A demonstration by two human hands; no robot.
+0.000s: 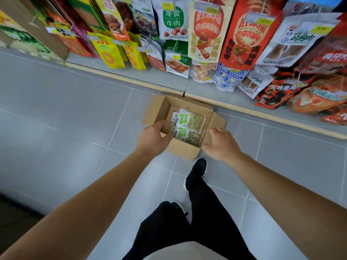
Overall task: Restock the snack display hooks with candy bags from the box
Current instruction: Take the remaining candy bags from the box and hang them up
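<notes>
Hands: left hand (153, 136) and right hand (220, 142) loosely curled, holding nothing, either side of the box (183, 150).
Candy bags (187, 126): flat inside, just ahead, left hand nearer.
Display hooks (206, 8): above, beyond.

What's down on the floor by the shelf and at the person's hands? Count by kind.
Cardboard box: 1
Green candy bags showing in box: 2
Hands, left hand and right hand: 2
Black shoes: 2
Total: 7
</notes>
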